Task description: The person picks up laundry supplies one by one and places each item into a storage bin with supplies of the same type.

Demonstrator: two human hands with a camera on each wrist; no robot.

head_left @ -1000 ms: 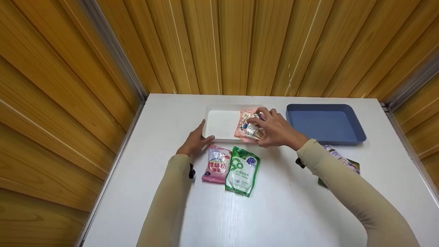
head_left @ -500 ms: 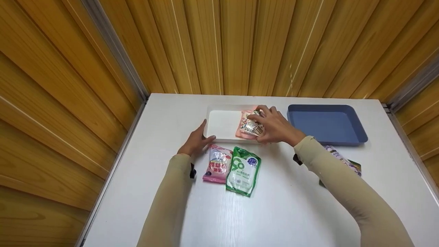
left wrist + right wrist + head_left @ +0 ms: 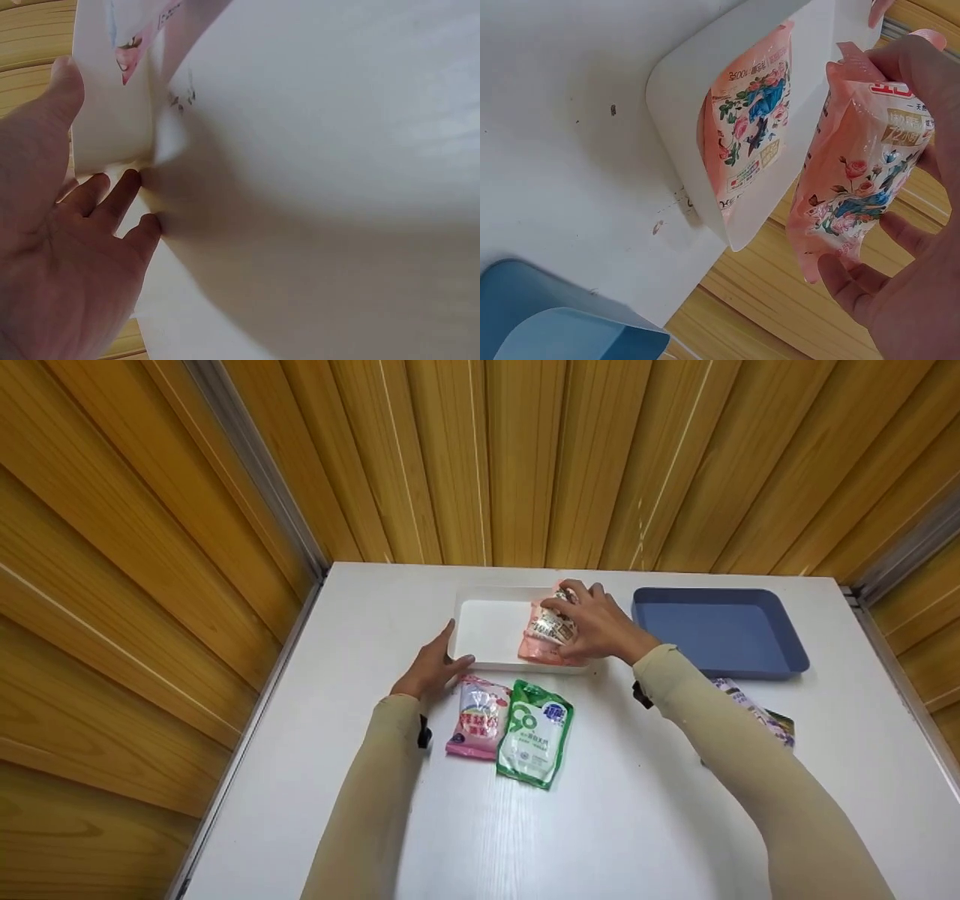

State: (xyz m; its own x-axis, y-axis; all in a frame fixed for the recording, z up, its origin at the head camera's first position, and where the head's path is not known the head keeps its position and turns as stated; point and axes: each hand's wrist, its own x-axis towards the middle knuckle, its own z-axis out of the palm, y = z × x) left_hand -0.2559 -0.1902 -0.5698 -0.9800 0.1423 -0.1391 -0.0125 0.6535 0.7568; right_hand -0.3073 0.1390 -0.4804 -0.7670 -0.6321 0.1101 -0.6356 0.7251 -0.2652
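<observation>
My right hand (image 3: 600,622) grips a pink floral packet (image 3: 851,187) by its sides, fingers and thumb round it, above the right end of the white tray (image 3: 491,634). A second pink floral packet (image 3: 757,112) lies inside that tray, as the right wrist view shows. My left hand (image 3: 426,667) rests against the tray's near left corner, thumb along the front wall and fingers along the left side. Just in front of the tray, a pink and lilac packet (image 3: 480,716) lies partly against a green and white pouch (image 3: 534,739).
A blue tray (image 3: 720,634) stands on the white table (image 3: 600,832) to the right of the white one. Below it lie a purple-patterned packet (image 3: 742,705) and a dark green item (image 3: 783,727), partly hidden by my right sleeve. Wood-look panels (image 3: 517,457) border the table.
My right hand has lifted and tilted the pink floral packet, so its far end now rises past the white tray's back rim. My left hand stays at the corner.
</observation>
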